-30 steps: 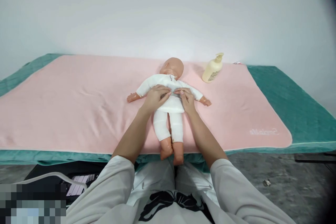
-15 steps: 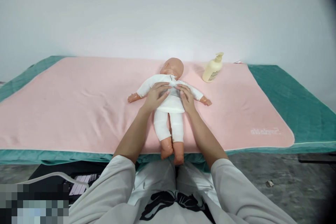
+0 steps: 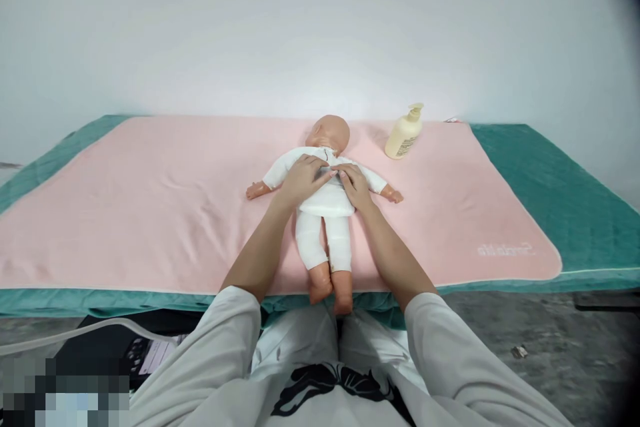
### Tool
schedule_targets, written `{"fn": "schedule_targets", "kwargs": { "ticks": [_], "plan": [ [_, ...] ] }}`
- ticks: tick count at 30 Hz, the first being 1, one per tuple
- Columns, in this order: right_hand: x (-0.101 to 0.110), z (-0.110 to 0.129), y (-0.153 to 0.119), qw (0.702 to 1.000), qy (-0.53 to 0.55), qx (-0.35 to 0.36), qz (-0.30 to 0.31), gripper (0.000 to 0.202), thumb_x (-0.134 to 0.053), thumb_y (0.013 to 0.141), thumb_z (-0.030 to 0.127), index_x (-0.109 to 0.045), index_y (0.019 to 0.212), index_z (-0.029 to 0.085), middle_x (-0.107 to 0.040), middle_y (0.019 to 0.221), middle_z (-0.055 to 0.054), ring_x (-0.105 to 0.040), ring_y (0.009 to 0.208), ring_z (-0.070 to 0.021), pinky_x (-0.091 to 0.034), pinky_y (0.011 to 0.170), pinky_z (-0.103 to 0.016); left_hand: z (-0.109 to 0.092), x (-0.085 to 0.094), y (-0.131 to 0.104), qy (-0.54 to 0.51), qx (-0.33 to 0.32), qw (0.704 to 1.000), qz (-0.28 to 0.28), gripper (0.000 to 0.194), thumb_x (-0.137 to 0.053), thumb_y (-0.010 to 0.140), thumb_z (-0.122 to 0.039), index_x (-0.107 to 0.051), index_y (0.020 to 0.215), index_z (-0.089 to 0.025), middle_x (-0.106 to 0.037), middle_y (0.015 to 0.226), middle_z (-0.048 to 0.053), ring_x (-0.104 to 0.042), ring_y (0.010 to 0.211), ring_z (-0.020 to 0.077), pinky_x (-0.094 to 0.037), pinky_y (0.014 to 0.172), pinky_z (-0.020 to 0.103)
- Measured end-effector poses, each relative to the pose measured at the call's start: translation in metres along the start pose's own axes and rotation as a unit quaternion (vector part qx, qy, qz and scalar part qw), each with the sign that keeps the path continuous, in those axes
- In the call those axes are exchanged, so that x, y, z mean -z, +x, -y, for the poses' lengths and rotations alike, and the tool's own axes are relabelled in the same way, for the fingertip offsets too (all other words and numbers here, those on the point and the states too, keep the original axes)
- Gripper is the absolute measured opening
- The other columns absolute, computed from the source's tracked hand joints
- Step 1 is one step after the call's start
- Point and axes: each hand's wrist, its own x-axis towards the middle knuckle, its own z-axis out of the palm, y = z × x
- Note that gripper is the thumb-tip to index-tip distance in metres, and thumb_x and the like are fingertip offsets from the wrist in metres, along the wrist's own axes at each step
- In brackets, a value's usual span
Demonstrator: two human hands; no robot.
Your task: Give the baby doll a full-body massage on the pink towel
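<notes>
A baby doll with a white cloth body lies on a pink mat, its bald head at the far side and its feet over the near edge. Both arms of the doll are spread out sideways. My left hand rests on the left of its torso, fingers extended and thumb apart. On the right of the torso lies my right hand, also with fingers stretched out. The fingertips of the two hands come close together at the upper middle of the torso. Neither hand grips anything.
A cream pump bottle stands on the pink mat, right of the doll's head. Beneath is a teal covered bed against a white wall. Below its left edge are a dark case and a pale cable.
My left hand has slid slightly right and inward across the doll's torso, bringing the fingertips closer together. The camera view has shifted a little. The bottle stays in place.
</notes>
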Motion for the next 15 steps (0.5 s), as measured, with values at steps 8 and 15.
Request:
{"fn": "schedule_targets", "kwargs": {
  "ticks": [8, 15],
  "plan": [
    [-0.003, -0.005, 0.006, 1.000, -0.010, -0.025, 0.015, 0.050, -0.038, 0.099, 0.060, -0.073, 0.102, 0.024, -0.074, 0.107, -0.007, -0.062, 0.108, -0.0235, -0.048, 0.104, -0.045, 0.002, -0.007, 0.012, 0.029, 0.007, 0.999, 0.026, 0.048, -0.047, 0.097, -0.056, -0.072, 0.091, -0.016, -0.073, 0.096, 0.011, -0.062, 0.098, 0.0306, -0.048, 0.093, 0.047],
    [-0.001, 0.000, 0.002, 1.000, 0.007, 0.008, -0.013, 0.043, -0.042, 0.099, 0.054, -0.071, 0.108, 0.024, -0.070, 0.112, -0.009, -0.061, 0.113, -0.0229, -0.047, 0.106, -0.045, 0.002, -0.004, -0.001, -0.002, 0.000, 0.999, -0.051, 0.036, -0.047, 0.100, -0.042, -0.072, 0.104, -0.017, -0.072, 0.108, 0.010, -0.061, 0.107, 0.0274, -0.046, 0.100, 0.044]
  ]
}}
